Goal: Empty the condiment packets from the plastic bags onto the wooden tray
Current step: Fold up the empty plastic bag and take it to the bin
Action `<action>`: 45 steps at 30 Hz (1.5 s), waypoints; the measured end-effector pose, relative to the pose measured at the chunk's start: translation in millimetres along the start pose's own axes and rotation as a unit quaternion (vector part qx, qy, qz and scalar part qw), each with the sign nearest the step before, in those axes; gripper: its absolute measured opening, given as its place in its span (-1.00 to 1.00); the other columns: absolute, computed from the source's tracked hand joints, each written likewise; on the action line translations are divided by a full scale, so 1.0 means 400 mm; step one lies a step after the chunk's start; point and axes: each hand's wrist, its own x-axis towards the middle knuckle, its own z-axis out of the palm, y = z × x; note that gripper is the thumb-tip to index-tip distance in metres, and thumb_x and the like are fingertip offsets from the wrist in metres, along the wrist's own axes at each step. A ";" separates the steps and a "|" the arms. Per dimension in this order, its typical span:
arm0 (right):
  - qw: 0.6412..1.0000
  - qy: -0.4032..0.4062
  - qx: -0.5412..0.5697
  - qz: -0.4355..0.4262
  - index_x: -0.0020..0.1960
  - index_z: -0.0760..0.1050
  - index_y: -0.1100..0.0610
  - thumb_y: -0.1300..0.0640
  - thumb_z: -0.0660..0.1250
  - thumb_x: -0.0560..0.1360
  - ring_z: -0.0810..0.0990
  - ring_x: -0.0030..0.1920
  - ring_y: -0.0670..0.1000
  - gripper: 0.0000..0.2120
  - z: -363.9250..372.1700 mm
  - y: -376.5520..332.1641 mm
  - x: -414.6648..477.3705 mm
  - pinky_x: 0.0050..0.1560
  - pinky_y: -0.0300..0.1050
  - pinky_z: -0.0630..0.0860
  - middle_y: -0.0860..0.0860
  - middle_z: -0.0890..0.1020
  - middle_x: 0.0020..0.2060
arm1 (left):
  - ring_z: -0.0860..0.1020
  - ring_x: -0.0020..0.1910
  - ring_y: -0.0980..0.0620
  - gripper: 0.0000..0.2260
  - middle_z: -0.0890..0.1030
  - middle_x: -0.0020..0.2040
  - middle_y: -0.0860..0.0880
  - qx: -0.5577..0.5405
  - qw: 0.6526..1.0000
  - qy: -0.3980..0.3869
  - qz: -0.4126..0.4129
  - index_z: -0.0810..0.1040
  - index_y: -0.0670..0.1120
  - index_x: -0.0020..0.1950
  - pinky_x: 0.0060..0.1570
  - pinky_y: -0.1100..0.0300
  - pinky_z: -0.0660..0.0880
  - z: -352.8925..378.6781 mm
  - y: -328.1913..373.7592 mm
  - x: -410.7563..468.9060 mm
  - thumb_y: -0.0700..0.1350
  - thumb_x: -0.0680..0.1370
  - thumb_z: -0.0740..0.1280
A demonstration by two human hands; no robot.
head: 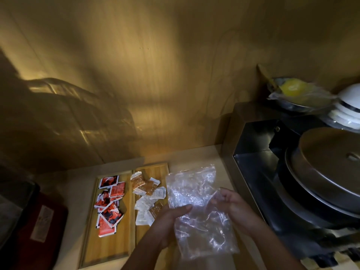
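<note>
A two-compartment wooden tray (109, 248) lies on the counter. Its left compartment holds several red and black condiment packets (109, 204). Its right compartment holds several white and brown packets (147, 195). Both hands hold crumpled clear plastic bags (196, 207) just right of the tray, above the counter. My left hand (171, 221) grips the bags' left side with the thumb on top. My right hand (231, 201) pinches their right edge. I see no packets inside the bags.
A black appliance (259, 172) with a round metal lid (331, 160) stands at the right. Above it sit a bowl with yellow contents (294, 92) and stacked white dishes (348, 106). A dark red container (39, 227) is at the left. Wooden wall panels rise behind.
</note>
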 end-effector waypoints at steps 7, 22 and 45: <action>0.997 0.035 0.063 -0.037 -0.35 0.45 0.26 0.19 0.50 0.28 0.55 -0.46 0.00 -0.76 0.038 -0.021 -0.012 -0.41 -0.21 0.51 0.06 0.55 -0.50 | 0.68 -0.15 -0.16 -0.81 0.69 -0.05 -0.29 0.077 0.993 0.042 0.084 0.61 -0.34 0.00 -0.21 0.12 0.62 0.007 0.055 -0.048 -0.34 0.41 0.40; 0.986 0.114 0.120 -0.023 -0.34 0.58 0.20 0.19 0.38 0.40 0.42 -0.46 0.00 -0.84 0.091 -0.004 -0.004 -0.44 -0.24 0.39 0.11 0.49 -0.49 | 0.65 -0.21 -0.03 -0.84 0.70 -0.15 -0.06 0.156 0.976 0.045 0.144 0.62 -0.12 -0.10 -0.22 0.13 0.58 -0.044 0.088 -0.097 -0.04 0.45 0.42; 0.993 0.011 0.118 0.021 -0.37 0.60 0.18 0.23 0.49 0.22 0.54 -0.45 0.07 -0.93 0.125 -0.006 -0.042 -0.43 -0.10 0.53 0.13 0.60 -0.43 | 0.53 -0.49 0.16 -0.82 0.58 -0.42 0.01 0.175 0.970 0.057 0.158 0.53 -0.12 -0.24 -0.43 0.30 0.42 -0.062 0.080 -0.155 -0.14 0.56 0.28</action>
